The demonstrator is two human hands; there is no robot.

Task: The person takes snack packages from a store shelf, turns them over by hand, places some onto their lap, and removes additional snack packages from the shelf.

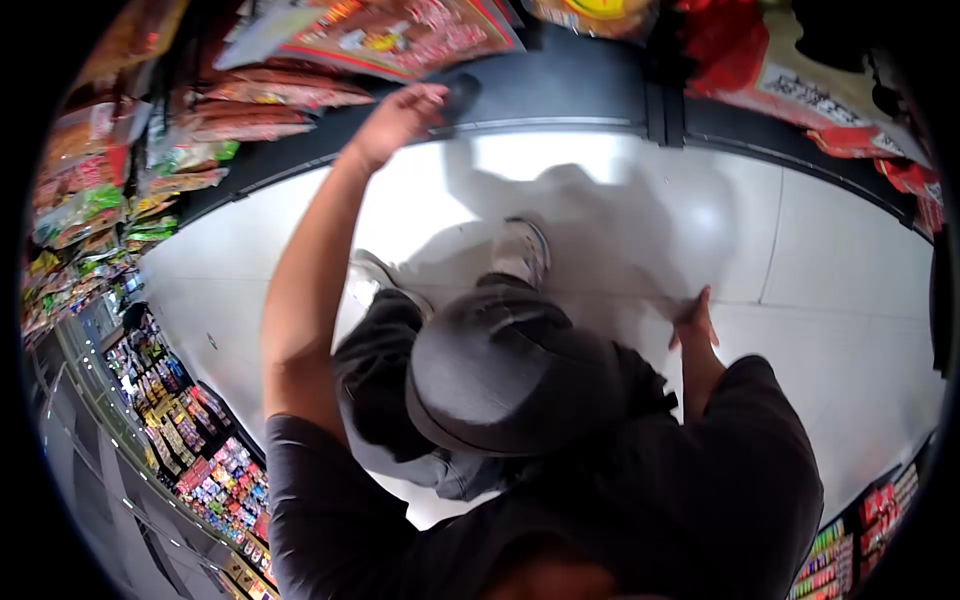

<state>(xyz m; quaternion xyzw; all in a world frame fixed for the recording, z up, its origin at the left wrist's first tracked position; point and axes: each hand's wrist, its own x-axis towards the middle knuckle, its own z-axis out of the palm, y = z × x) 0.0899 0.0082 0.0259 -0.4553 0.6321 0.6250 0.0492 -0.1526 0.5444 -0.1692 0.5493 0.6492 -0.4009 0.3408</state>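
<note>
My left hand (402, 118) reaches forward to the dark front edge of a shelf (560, 85), just below a large flat packet (400, 35) with a red border. Its fingers are loosely bent and a little apart, and I see nothing held in them. A dark shadow falls on the shelf front beside the fingertips. Lower and to the right, my right hand (694, 325) hangs over the pale floor with its fingers apart, holding nothing. A dark rounded bag (500, 370) sits against the front of my body, between my arms.
Packaged foods (250, 105) fill the shelf at the upper left, and a red and beige bag (790, 80) lies at the upper right. My shoe (522, 250) stands on the tiled floor (830, 260). Racks of colourful goods (225, 480) are at the lower left.
</note>
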